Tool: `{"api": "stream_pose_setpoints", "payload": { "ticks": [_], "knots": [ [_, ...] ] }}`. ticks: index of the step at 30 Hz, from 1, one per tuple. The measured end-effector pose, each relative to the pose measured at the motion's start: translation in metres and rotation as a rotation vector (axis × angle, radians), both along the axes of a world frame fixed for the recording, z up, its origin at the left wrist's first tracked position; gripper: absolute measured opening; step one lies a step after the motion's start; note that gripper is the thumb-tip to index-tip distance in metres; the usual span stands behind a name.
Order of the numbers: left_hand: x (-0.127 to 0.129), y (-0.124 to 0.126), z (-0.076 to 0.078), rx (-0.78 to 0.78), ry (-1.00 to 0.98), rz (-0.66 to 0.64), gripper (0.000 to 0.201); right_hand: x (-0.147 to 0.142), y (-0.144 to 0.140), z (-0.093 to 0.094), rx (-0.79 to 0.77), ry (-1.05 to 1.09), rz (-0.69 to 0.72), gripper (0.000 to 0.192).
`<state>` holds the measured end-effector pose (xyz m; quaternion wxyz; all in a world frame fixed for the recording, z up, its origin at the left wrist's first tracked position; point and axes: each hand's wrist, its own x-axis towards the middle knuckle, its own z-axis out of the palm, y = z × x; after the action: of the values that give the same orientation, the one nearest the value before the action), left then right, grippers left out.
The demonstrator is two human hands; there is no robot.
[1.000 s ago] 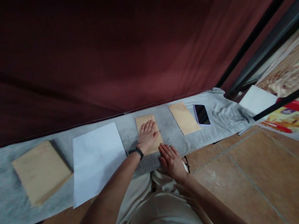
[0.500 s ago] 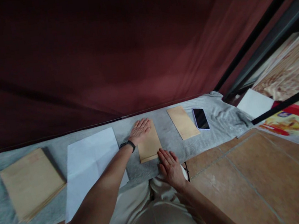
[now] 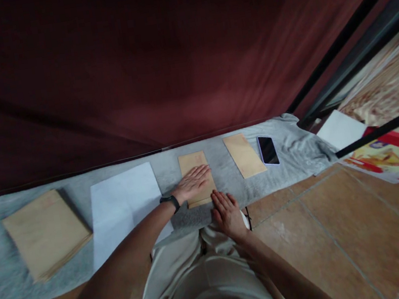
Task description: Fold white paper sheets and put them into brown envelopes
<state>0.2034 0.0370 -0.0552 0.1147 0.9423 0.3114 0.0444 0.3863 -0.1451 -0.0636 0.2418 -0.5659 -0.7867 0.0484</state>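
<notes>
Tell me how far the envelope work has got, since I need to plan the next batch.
Done, apparently: one brown envelope lies set aside beside the phone. In hand: the left hand lies flat on a second envelope, the right hand at its near edge. Left: white paper and a stack of envelopes.

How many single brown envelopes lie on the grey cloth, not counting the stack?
2. One envelope lies under the flat left hand, with the right hand at its near edge. The other envelope lies beside the phone. The stack may hide more.
</notes>
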Motion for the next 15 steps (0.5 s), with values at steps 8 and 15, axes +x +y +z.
{"api": "stream_pose_setpoints", "payload": {
  "ticks": [8, 15],
  "knots": [
    [-0.008, -0.048, 0.004, -0.088, -0.028, -0.059, 0.057, 0.0, -0.001, 0.002, -0.001, -0.003, 0.001, 0.058],
    [-0.011, -0.087, 0.005, -0.036, -0.08, -0.05, 0.057, -0.002, -0.001, 0.004, 0.002, 0.015, -0.006, 0.055]
  ]
}}
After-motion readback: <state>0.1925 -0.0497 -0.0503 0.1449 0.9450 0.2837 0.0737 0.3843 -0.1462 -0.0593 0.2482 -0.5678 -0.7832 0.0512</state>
